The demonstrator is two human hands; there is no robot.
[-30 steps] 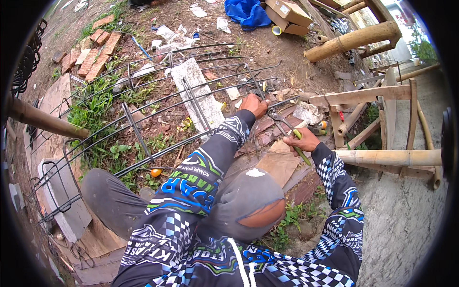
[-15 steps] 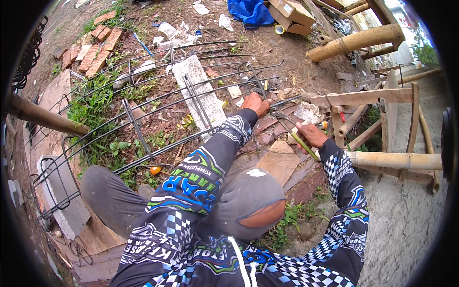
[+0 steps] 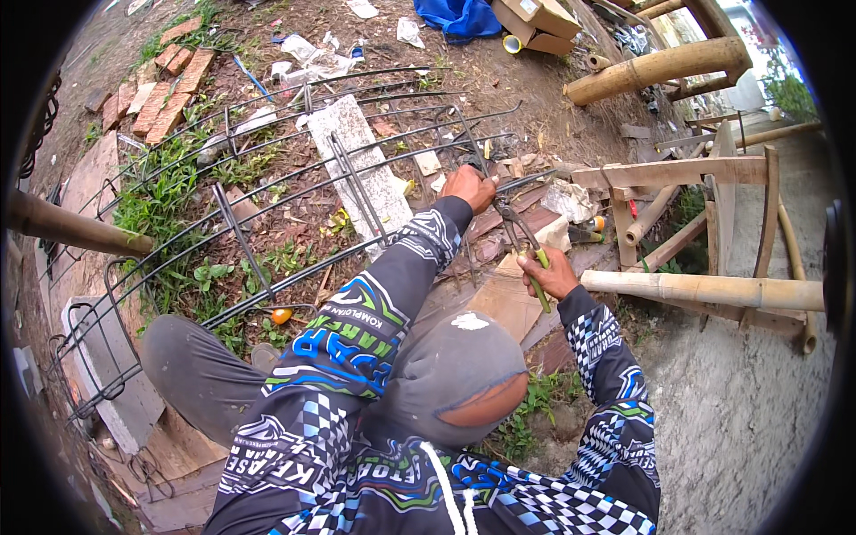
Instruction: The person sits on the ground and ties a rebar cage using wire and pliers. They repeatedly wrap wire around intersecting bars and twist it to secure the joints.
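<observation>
A long rebar cage point(image 3: 234, 230), made of dark bars and bent stirrups, stretches from the lower left toward the upper middle. At its right end my left hand point(image 3: 470, 189) is closed around the bars; the exact bar or wire inside the fist is hidden. My right hand point(image 3: 550, 272) grips a pair of pincers point(image 3: 520, 230) by their green handles, which are somewhat apart. The pincers' jaws point up and touch or nearly touch the steel just beside my left hand. A pale concrete slab point(image 3: 343, 134) lies beneath the cage.
Bamboo and timber framing point(image 3: 704, 290) stands close on my right. Another bamboo pole point(image 3: 80, 223) crosses at left. Broken bricks point(image 3: 174, 102), a cardboard box point(image 3: 539, 22) and a blue tarp point(image 3: 459, 18) lie farther off. A grey block point(image 3: 107, 383) supports the cage's left end.
The pincers have swung more upright, their jaws shifting left toward my left hand. My right hand has moved left and slightly down. My left hand still grips the cage.
</observation>
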